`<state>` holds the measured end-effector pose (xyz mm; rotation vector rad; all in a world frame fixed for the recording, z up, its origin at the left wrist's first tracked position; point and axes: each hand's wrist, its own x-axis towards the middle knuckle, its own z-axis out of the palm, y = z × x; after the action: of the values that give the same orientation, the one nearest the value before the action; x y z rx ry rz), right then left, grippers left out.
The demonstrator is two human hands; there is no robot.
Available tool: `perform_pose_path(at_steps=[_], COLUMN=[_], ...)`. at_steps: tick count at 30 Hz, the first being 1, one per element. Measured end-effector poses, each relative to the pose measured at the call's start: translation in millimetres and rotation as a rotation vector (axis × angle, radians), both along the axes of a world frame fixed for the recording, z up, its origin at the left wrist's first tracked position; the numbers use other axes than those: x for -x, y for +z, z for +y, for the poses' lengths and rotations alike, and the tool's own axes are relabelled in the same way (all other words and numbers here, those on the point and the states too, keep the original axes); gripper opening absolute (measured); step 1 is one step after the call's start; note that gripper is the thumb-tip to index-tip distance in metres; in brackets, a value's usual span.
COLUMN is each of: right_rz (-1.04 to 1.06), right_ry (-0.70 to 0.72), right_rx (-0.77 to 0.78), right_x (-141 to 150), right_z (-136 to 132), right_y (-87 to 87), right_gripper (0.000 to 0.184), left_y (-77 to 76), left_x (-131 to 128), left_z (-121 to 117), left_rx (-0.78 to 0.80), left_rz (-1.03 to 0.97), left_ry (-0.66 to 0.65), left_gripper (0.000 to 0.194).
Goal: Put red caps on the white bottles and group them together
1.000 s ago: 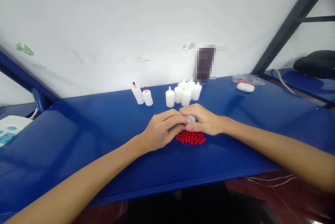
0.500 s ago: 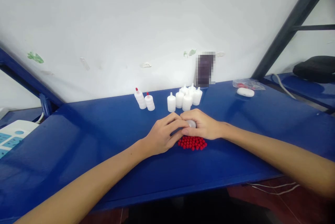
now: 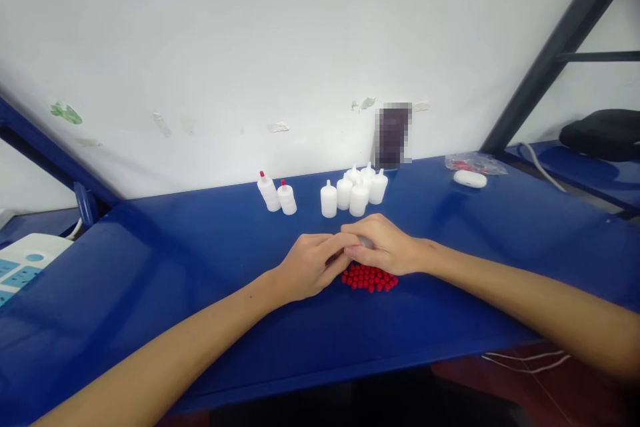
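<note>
My right hand (image 3: 387, 246) is wrapped round a small white squeeze bottle (image 3: 367, 242); only a greyish rounded part shows between the fingers. My left hand (image 3: 315, 266) meets it from the left, its fingers pinched together against the right hand's fingertips. Whatever lies in that pinch is hidden. Just below both hands, a pile of small red caps (image 3: 370, 278) lies on the blue table (image 3: 240, 320). Beyond the hands stand several uncapped white bottles (image 3: 329, 202) with pointed nozzles. To their left are white bottles with red tips (image 3: 287, 200).
A pixelated dark upright object (image 3: 393, 136) leans on the wall. At the back right lie a white rounded case (image 3: 470, 179) and a clear plastic bag (image 3: 477, 163) with red bits. A white and blue power strip (image 3: 35, 260) sits at the left edge.
My two hands stay joined round the bottle, which has turned slightly, so its visible part looks smaller and darker. The view has shifted a little.
</note>
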<state>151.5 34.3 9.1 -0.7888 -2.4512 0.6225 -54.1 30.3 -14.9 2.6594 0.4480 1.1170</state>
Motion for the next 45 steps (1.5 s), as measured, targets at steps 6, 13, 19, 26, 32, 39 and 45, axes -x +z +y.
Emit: perform_pose_path(at_steps=[6, 13, 19, 26, 32, 39, 45], right_rz=[0.103, 0.207, 0.162, 0.164, 0.141, 0.090, 0.049], right_ry=[-0.024, -0.120, -0.109, -0.057, -0.066, -0.105, -0.102], right_rx=[0.028, 0.107, 0.022, -0.007, -0.011, -0.019, -0.026], right_x=[-6.3, -11.5, -10.6, -11.3, -12.3, -12.0, -11.2], right_z=[4.4, 6.0, 6.3, 6.8, 7.3, 9.9, 8.6], right_y=[-3.4, -5.5, -3.3, -4.1, -3.0, -4.2, -4.2], right_gripper=[0.050, 0.031, 0.034, 0.033, 0.031, 0.034, 0.035], left_y=[1.5, 34.1, 60.7, 76.3, 90.3, 91.3, 89.6], left_x=[2.2, 29.1, 55.8, 62.4, 65.0, 76.0, 78.4], left_z=[2.1, 43.7, 65.5, 65.8, 76.9, 95.2, 100.6], left_rx=[0.082, 0.278, 0.411, 0.400, 0.074, -0.019, 0.011], left_rz=[-0.180, -0.575, -0.386, 0.054, 0.369, 0.409, 0.391], left_ry=[0.121, 0.556, 0.752, 0.814, 0.882, 0.840, 0.847], left_gripper=[0.006, 0.016, 0.025, 0.026, 0.031, 0.031, 0.028])
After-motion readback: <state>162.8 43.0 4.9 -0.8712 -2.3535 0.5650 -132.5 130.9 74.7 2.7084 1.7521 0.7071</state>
